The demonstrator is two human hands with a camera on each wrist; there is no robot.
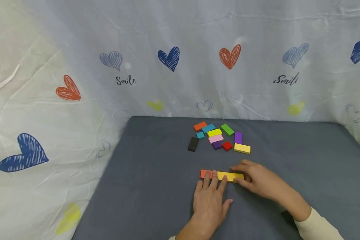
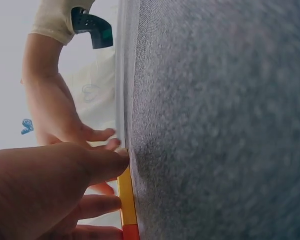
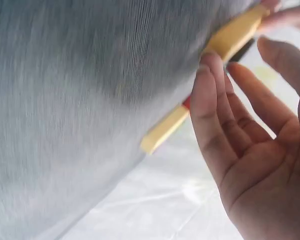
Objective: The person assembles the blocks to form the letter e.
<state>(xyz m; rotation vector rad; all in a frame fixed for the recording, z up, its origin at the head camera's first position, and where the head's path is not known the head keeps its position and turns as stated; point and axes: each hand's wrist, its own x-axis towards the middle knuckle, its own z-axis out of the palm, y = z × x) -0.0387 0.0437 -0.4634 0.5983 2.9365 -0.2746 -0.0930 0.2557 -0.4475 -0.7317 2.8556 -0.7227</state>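
Toward the front of the grey table, an orange-red block and a yellow block lie end to end in a row. My left hand has its fingers stretched forward, fingertips resting on both blocks, thumb held out to the right. Around the yellow block's right end is my right hand, index finger past the far edge and thumb by the near edge. In the right wrist view, fingertips touch the end of the yellow block, with a gap between thumb and fingers. The left hand hides part of the row.
Beyond the hands lies a loose group of coloured blocks, among them a black block, a pale yellow block, a red block and a green block. A white curtain printed with hearts hangs behind the table.
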